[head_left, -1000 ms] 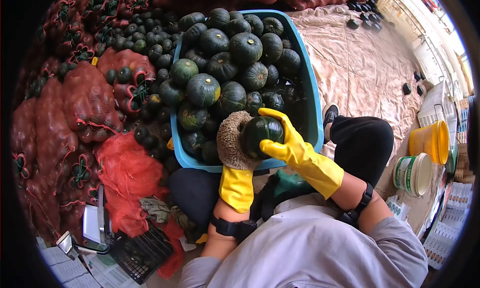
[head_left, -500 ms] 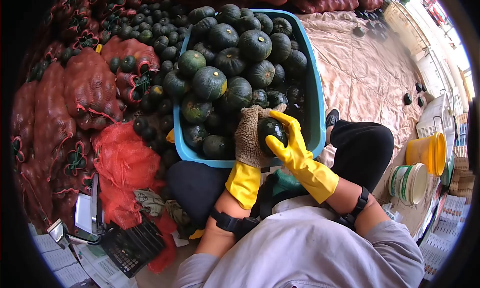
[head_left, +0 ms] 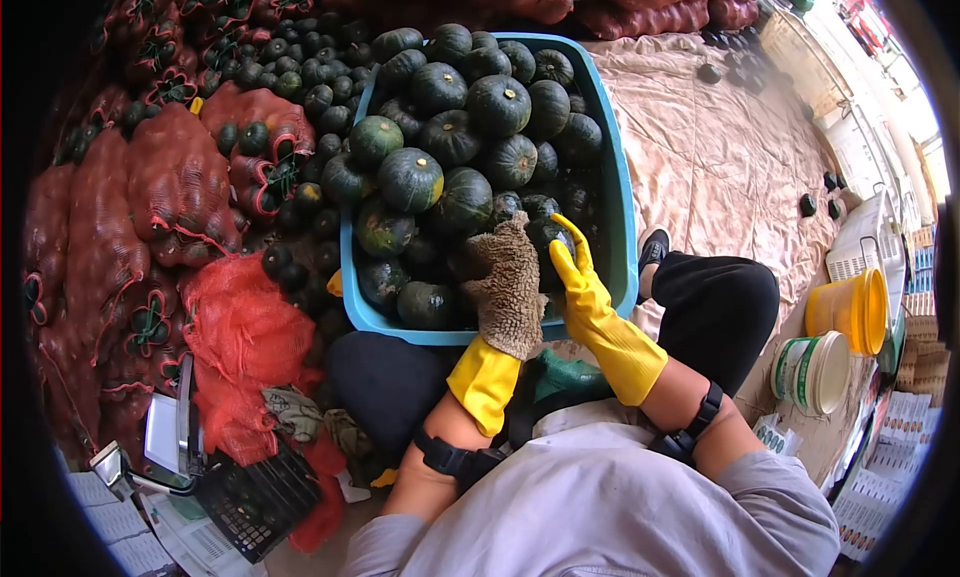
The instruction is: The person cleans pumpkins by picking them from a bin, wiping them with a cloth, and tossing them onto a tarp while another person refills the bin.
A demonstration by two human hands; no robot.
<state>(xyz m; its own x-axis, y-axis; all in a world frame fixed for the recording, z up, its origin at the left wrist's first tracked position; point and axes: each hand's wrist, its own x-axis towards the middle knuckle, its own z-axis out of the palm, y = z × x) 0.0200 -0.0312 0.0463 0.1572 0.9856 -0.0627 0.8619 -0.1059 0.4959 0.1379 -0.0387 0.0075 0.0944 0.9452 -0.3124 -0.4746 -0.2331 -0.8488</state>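
Note:
My left hand (head_left: 508, 287) wears a brown shaggy wiping mitt over a yellow rubber glove. The mitt is spread with its thumb apart and grips nothing visible, over the near part of the tub. To its right is my right hand (head_left: 580, 277), in a yellow rubber glove, fingers stretched and apart. Its fingertips are beside a wet dark green squash (head_left: 547, 239), close enough that contact cannot be told. More round green squashes (head_left: 499, 105) are heaped in the blue tub (head_left: 628, 207) in front of me.
Red mesh sacks (head_left: 180, 172) of squashes crowd the left, with loose squashes (head_left: 318, 99) alongside. A crumpled red net bag (head_left: 245, 322) and a black scale (head_left: 255, 502) are near my left. A yellow bucket (head_left: 835, 312) and a white bucket (head_left: 800, 369) stand right. A beige sheet (head_left: 700, 137) covers the floor.
The squash that was between both hands is now lower in the tub's heap, near the right fingertips. The mitted left hand has come away from it, and the right hand's fingers have straightened.

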